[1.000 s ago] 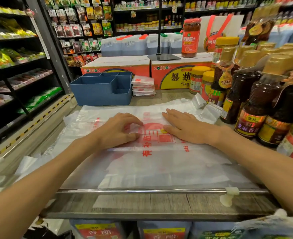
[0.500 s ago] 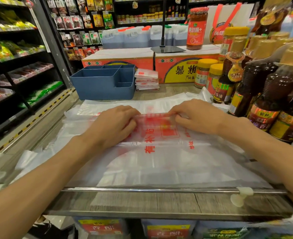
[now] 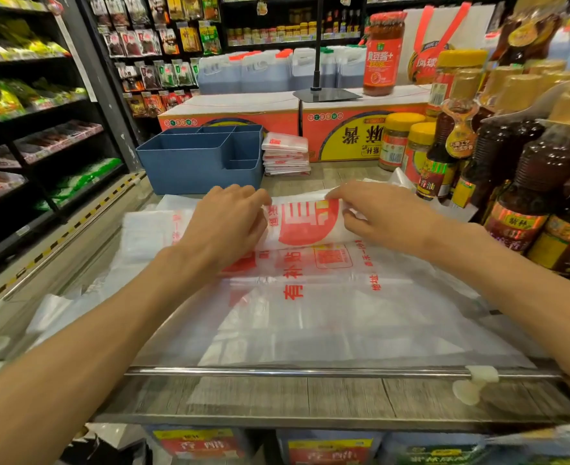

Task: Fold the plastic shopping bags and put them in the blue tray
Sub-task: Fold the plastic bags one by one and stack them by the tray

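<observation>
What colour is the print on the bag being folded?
Red print on the translucent white bag, clearest in the head view.

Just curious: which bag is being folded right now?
The bag under both hands, its far edge pinched; the stack of bags beside the blue tray lies untouched.

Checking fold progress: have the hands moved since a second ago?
Yes. Both the left hand and right hand moved away from the person, toward the blue plastic tray, lifting the white plastic shopping bag edge.
</observation>
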